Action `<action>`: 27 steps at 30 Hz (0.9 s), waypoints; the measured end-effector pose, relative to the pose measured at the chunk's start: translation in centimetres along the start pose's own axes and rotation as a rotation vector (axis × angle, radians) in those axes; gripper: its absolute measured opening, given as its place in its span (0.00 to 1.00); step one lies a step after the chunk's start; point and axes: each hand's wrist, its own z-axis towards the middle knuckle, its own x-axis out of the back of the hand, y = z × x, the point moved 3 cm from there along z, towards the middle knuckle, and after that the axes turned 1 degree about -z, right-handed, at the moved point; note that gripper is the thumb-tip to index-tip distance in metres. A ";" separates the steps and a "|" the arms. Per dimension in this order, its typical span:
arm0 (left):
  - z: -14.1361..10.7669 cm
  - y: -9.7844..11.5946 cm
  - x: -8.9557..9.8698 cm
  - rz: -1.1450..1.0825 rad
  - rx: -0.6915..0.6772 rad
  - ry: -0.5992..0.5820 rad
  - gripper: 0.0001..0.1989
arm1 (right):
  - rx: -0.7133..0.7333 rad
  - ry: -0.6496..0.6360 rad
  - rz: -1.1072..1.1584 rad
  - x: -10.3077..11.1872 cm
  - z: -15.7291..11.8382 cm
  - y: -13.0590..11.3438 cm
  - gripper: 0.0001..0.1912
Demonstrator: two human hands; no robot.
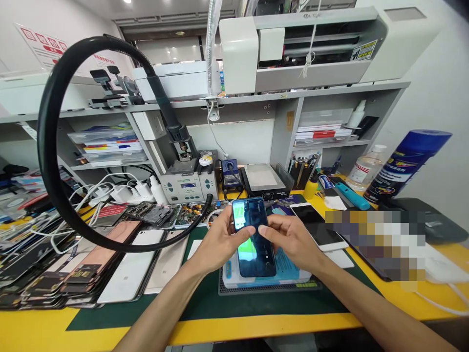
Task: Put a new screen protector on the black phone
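A dark smartphone (pixel 256 256) with a lit, reflective screen is held upright between both hands, tilted toward me. My left hand (pixel 222 239) grips its left edge, with the thumb over the screen. On the right edge, my right hand (pixel 289 239) holds the phone, its thumb tip also over the glass. Most of the other fingers are hidden behind the phone. Beneath it lie a blue and white box (pixel 293 271) and a dark perforated pad (pixel 267 291) on a green mat (pixel 212 303).
Phones and phone parts (pixel 106 249) are piled at the left. A black hose (pixel 49 142) loops over them from a grey soldering station (pixel 188 186). A white phone (pixel 317 225), a blue spray can (pixel 406 164) and a clear bottle (pixel 366 168) are at the right.
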 end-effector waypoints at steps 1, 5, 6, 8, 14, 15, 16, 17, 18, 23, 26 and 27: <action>-0.1 0.0 0.0 0.004 -0.005 -0.020 0.23 | -0.002 0.003 0.002 0.0 0.0 0.1 0.27; -0.5 0.5 -0.2 0.034 -0.047 -0.144 0.26 | -0.001 0.012 0.005 0.1 0.0 0.2 0.25; -0.5 0.6 -0.2 0.058 -0.052 -0.170 0.27 | 0.002 0.014 0.006 0.1 0.0 0.2 0.25; -0.6 0.7 0.0 0.118 -0.042 -0.202 0.31 | 0.006 0.016 0.010 0.0 0.1 0.1 0.25; -0.6 0.2 0.3 0.160 0.020 -0.226 0.34 | -0.004 0.002 0.007 -0.2 0.2 0.1 0.24; -0.6 0.2 0.2 0.135 0.002 -0.216 0.33 | -0.004 0.004 0.004 -0.2 0.1 0.1 0.23; -0.6 0.2 0.0 0.091 -0.021 -0.202 0.31 | -0.001 0.007 0.001 -0.1 0.1 0.0 0.23; -0.6 0.2 -0.2 0.039 -0.042 -0.185 0.29 | 0.004 0.010 -0.004 -0.1 0.1 0.0 0.23; -0.6 0.2 -0.4 -0.011 -0.052 -0.168 0.27 | 0.009 0.016 -0.009 0.0 0.1 -0.1 0.23; -0.6 0.5 -1.1 -0.071 -0.073 -0.097 0.16 | 0.042 0.034 -0.028 0.1 -0.2 -0.2 0.22; -0.7 0.7 -1.2 -0.042 -0.098 -0.087 0.13 | 0.059 0.044 -0.036 0.1 -0.2 -0.3 0.22; -0.8 0.7 -1.2 -0.034 -0.098 -0.085 0.12 | 0.065 0.048 -0.037 0.1 -0.3 -0.3 0.22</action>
